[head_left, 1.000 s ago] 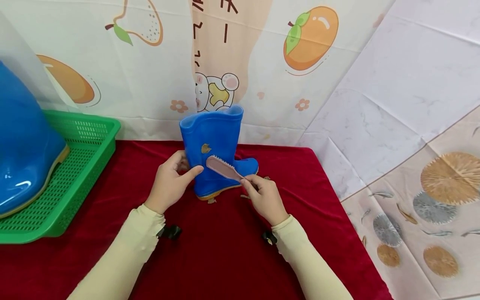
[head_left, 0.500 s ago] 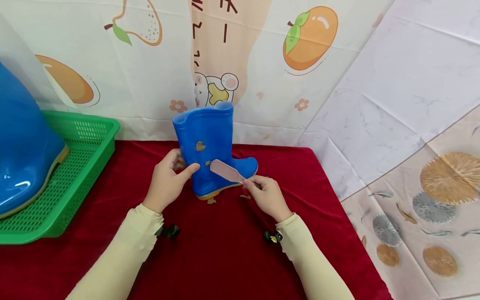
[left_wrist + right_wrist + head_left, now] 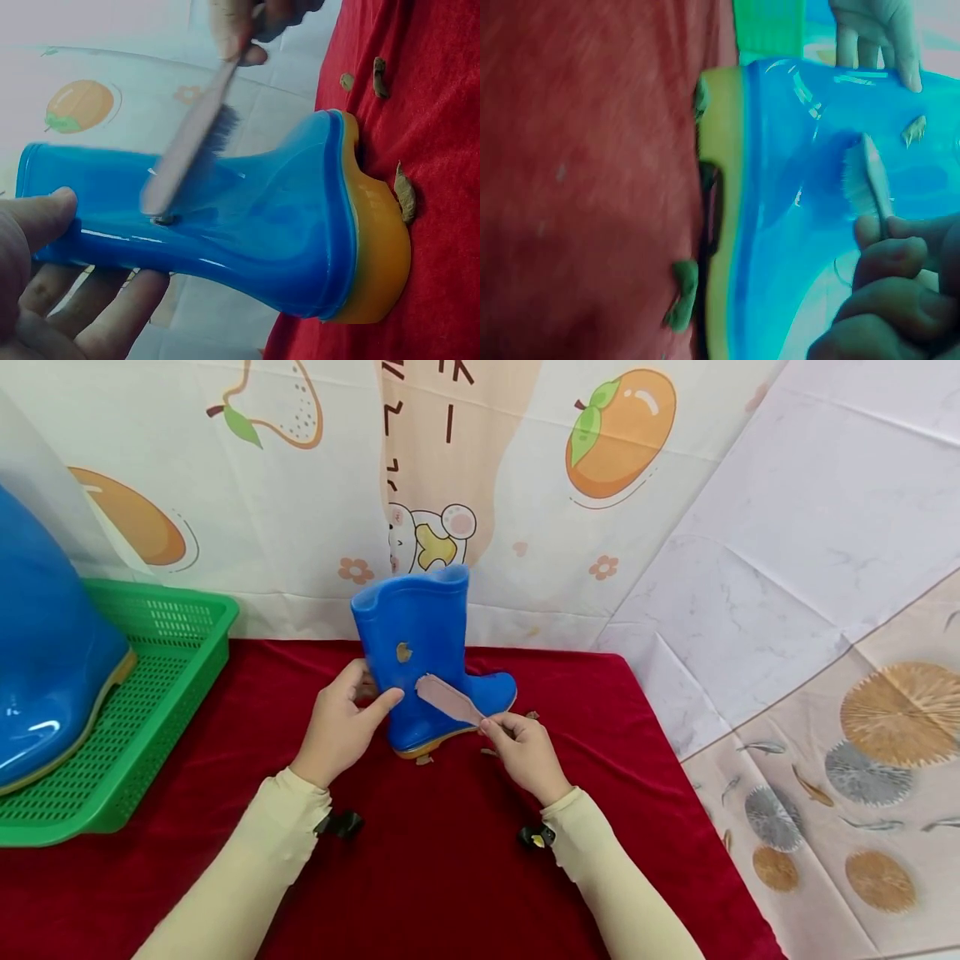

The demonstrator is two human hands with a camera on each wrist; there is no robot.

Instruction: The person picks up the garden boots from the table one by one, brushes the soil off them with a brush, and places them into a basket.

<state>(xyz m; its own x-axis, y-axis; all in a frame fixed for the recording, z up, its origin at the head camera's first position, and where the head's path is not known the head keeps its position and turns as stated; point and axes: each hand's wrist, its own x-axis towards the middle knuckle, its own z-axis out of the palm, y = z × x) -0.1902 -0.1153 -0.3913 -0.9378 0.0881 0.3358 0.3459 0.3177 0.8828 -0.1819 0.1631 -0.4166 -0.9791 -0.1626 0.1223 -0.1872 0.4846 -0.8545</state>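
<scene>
A blue rain boot [image 3: 427, 627] with a yellow sole stands on the red cloth, its shaft leaning slightly left. My left hand [image 3: 337, 722] holds the shaft from the heel side, thumb on the near face and fingers behind. Between thumb and fingers, my right hand [image 3: 528, 756] pinches the handle of a brush [image 3: 446, 697]. The brush's bristles [image 3: 859, 180] face the boot's side; whether they touch it is unclear. One brown flake [image 3: 404, 652] clings to the shaft above the brush. Another brown bit [image 3: 161, 220] shows at the brush's tip in the left wrist view.
Brown flakes [image 3: 424, 760] lie on the cloth [image 3: 450, 860] around the sole. At the left stands a green plastic basket [image 3: 183, 710] with a large blue boot [image 3: 45, 643] in it. A printed curtain [image 3: 300, 527] hangs right behind the small boot.
The small boot first tipped left, then came back slightly to the right. The brush moved down and right, then up and left again, staying over the boot's side. Both hands kept their hold.
</scene>
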